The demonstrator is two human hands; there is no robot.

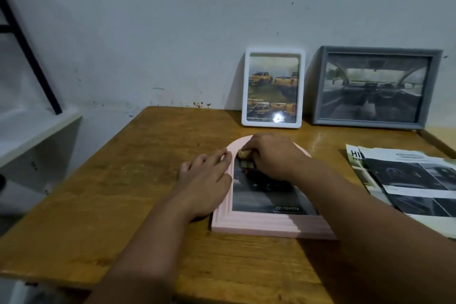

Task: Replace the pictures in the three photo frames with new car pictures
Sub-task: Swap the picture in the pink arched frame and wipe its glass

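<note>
A pink arched photo frame [269, 226] lies flat on the wooden table [153, 180]. Inside it is a dark car picture [261, 197] with a Toyota logo at the bottom. My left hand [207, 180] rests flat on the frame's left edge, fingers spread. My right hand [271, 155] sits over the arch end, its fingers curled onto the top of the picture and hiding that part. A white frame [272, 124] with yellow pickup pictures and a grey frame [377, 124] with a car-interior picture stand against the wall.
Loose car brochure pages [414, 180] lie in a stack at the table's right edge. A white shelf [37, 131] and a black metal bar [29, 57] stand to the left of the table. The wall runs close behind the standing frames.
</note>
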